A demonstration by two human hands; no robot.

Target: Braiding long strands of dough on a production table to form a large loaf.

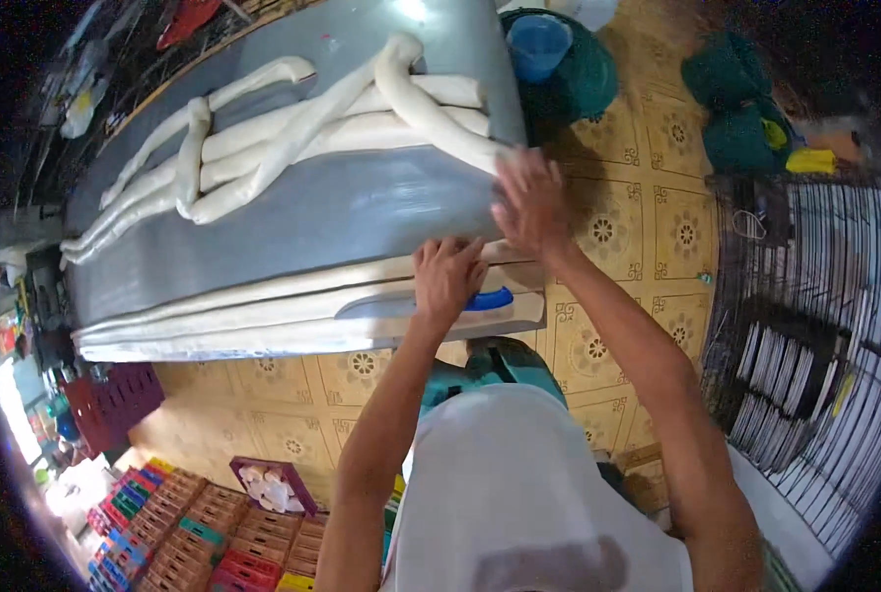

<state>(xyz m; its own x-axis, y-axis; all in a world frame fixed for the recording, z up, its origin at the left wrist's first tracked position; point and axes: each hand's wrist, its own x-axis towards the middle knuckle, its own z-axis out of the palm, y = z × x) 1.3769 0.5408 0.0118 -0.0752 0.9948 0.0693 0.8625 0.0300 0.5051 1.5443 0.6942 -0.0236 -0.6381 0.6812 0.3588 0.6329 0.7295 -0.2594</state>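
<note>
Long pale dough ropes (263, 306) lie side by side along the near edge of the grey table (362, 212). My left hand (444, 278) rests on the farthest of these, fingers bent over the dough and thumb out to the right. Just below it lies a knife on the ropes, its blue handle (492, 298) to the right and its wide blade pointing left. My right hand (533, 202), slightly blurred, is over the table's right edge with fingers spread. Its fingertips meet the end of another dough rope (445, 133), which crosses a pile of ropes farther back.
Beyond the right table edge stand a blue bucket (539, 44) and a dark green tub (588, 74). Metal racks (806, 257) are at the right. Stacked coloured crates (204, 528) and a purple crate of pale pieces (297, 496) sit on the patterned floor behind me.
</note>
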